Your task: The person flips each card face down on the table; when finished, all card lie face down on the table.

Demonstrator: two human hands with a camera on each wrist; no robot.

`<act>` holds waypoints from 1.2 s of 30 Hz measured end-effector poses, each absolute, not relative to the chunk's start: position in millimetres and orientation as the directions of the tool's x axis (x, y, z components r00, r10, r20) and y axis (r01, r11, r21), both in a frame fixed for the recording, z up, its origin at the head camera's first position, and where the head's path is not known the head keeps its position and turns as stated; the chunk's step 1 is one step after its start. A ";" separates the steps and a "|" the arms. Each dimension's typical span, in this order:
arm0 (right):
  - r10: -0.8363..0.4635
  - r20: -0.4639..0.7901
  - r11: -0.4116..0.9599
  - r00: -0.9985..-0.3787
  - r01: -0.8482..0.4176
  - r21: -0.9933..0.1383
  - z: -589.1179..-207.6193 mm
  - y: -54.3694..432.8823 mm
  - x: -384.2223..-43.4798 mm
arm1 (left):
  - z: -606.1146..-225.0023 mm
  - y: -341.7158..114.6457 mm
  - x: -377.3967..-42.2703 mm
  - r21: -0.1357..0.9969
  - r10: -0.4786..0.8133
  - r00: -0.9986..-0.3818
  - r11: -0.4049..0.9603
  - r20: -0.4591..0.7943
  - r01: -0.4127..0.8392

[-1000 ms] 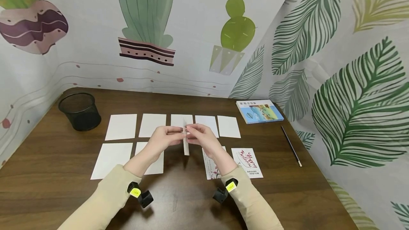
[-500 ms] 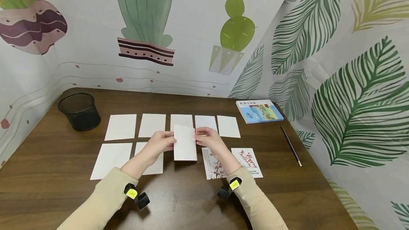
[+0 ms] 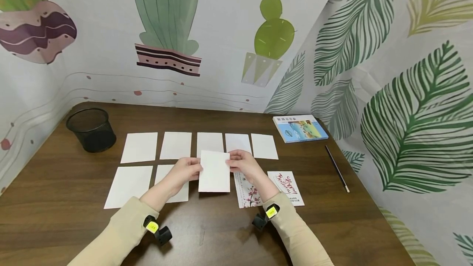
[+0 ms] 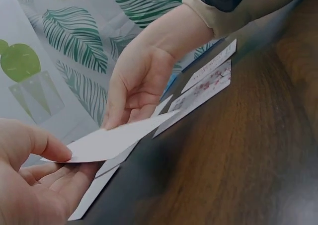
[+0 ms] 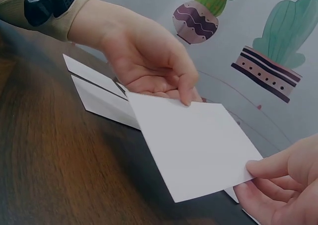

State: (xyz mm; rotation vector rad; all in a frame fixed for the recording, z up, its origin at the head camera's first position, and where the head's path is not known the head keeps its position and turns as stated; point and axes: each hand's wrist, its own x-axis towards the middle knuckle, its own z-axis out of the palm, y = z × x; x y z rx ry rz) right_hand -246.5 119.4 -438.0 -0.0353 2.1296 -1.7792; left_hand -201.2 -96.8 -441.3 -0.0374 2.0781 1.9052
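One white card (image 3: 214, 172) is pinched at its side edges by my left hand (image 3: 182, 172) and right hand (image 3: 246, 166) above the worktop (image 3: 218, 229), where light, even pressure should keep it flat.

In the head view, the underside of my held card (image 3: 214, 171) is hidden from me. My left grip (image 3: 181, 173) covers part of 1 white card (image 3: 182, 193), my right grip (image 3: 246, 166) part of the blossom card (image 3: 246, 195). Each wrist view's edge cuts off its own grip. The smallest print on the birthday card (image 3: 285, 186) is unreadably tiny.
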 end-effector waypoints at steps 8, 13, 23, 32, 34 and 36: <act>-0.276 -0.258 0.247 -0.926 0.191 -0.950 -438.8 122.5 -246.2 | -446.6 -98.6 -203.4 0.957 0.196 -0.950 0.209 -0.242 -0.200; -0.307 -0.260 0.277 -0.915 0.175 -0.945 -437.7 122.5 -243.6 | -445.8 -101.8 -206.4 0.941 0.184 -0.952 0.283 -0.244 -0.186; -0.314 -0.274 0.387 -0.909 0.141 -0.911 -437.5 116.7 -238.8 | -445.3 -111.0 -215.6 0.880 0.096 -0.982 0.465 -0.160 -0.098; -0.260 -0.284 0.438 -0.923 0.149 -0.887 -436.7 114.9 -238.1 | -443.8 -112.6 -221.4 0.793 0.080 -0.993 0.609 -0.086 -0.020; -0.250 -0.284 0.450 -0.926 0.148 -0.880 -437.0 114.8 -239.1 | -444.1 -112.9 -222.3 0.791 0.081 -0.993 0.612 -0.084 -0.017; -0.243 -0.280 0.470 -0.929 0.140 -0.871 -438.1 114.7 -240.0 | -443.9 -113.2 -222.5 0.788 0.089 -0.993 0.615 -0.073 -0.003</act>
